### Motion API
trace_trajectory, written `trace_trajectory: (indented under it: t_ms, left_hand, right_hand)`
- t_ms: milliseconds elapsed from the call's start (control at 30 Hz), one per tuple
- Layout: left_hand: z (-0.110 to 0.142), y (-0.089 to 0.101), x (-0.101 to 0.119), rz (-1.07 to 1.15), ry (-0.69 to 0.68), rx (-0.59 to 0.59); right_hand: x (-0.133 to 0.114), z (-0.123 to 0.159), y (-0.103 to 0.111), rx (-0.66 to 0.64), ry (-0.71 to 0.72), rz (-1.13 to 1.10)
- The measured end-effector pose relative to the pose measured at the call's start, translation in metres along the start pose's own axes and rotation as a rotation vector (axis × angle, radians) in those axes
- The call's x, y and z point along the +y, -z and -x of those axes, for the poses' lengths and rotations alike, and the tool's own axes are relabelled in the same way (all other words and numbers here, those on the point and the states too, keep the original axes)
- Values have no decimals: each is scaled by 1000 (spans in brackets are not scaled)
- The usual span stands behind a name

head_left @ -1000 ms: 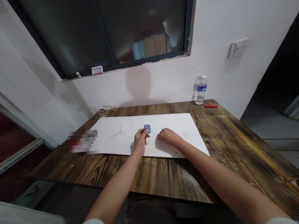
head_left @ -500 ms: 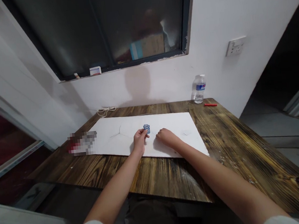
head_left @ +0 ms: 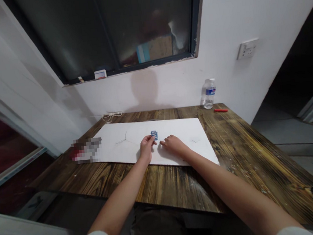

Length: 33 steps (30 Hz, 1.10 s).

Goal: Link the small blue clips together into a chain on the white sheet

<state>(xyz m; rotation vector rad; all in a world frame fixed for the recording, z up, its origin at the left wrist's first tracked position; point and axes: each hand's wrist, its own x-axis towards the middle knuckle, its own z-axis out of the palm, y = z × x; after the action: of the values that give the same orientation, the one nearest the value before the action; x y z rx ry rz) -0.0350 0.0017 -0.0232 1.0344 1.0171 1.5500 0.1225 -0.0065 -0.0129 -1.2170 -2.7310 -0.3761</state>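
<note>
My left hand [head_left: 146, 148] pinches a small blue piece [head_left: 154, 134] with open, loop-like shapes between thumb and fingers. It is held over a white board [head_left: 171, 125], its face towards me; the exact kind is too small to make out. Just to its right, my right hand [head_left: 173, 145] is low over the same board, palm down. Its fingers are curled together, with the tips pointing towards the blue piece, a small gap away. Whatever the right fingertips hold, if anything, is hidden. Thin dark lines [head_left: 124, 139] show on the board left of my hands.
The white board lies on a dark wooden table [head_left: 249, 160]. At the back right stand a water bottle [head_left: 209, 94] and a red stick-like item [head_left: 220, 110]. A white cable [head_left: 112, 116] lies coiled at the back left. A blurred patch [head_left: 89, 150] covers the board's left end.
My right hand has shifted slightly left, nearer the blue piece, and a fingertip now reaches out further. The left hand keeps its grip on the piece and stays almost in place.
</note>
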Motion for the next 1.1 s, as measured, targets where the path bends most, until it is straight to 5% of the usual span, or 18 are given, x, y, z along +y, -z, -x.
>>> trace_trajectory:
  t_ms: [233,467,567,733,867,967,1100]
  left_hand:
    - [0,-1,1,-5,-2,3]
    - [-1,-1,0,4,1,10]
    - [-1,-1,0,-8,0,11]
    - [-1,0,-1,-36,-3,-11]
    - [0,0,-2,-52,0,-38]
    - [2,-1,-2,-93,9,-58]
    - [4,-2,-2,-159,19,-121]
  right_hand:
    - [0,2,1,-6,-30,-13]
    - [5,7,-2,40,-213,-173]
    - [11,9,-7,177,-302,-408]
    - [17,6,-17,447,-357,-1140]
    - [15,0,-17,515,-409,-1636]
    - [14,-2,-15,512,-448,-1778]
    - [13,0,-15,492,-486,-1677]
